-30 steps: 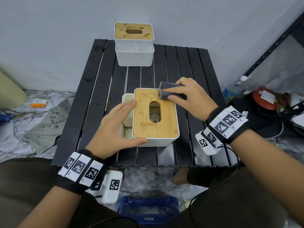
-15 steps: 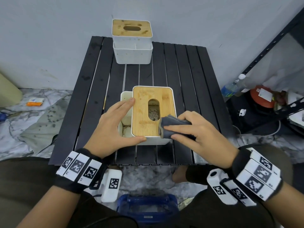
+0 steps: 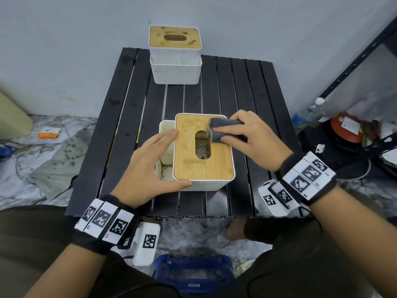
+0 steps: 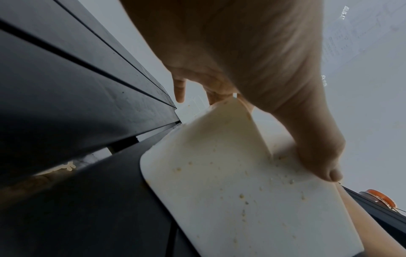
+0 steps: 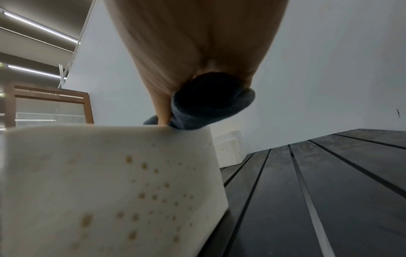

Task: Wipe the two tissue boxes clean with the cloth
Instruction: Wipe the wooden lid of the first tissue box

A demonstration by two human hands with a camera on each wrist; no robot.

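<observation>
the right hand (image 3: pixel 253 140) gripped a rolled gray cloth (image 3: pixel 223 131) on the wood lid of the near box (image 3: pixel 204 183). the left hand (image 3: pixel 150 168) lay flat, fingers straight, against that box. the other box (image 3: pixel 176 69) sat at the back of the desk (image 3: pixel 247 87).

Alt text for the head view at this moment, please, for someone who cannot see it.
The right hand presses a folded dark cloth onto the wooden lid of the near tissue box, beside its oval slot, while the left hand steadies the box's left side. A second tissue box stands at the black slatted table's far edge.
</observation>
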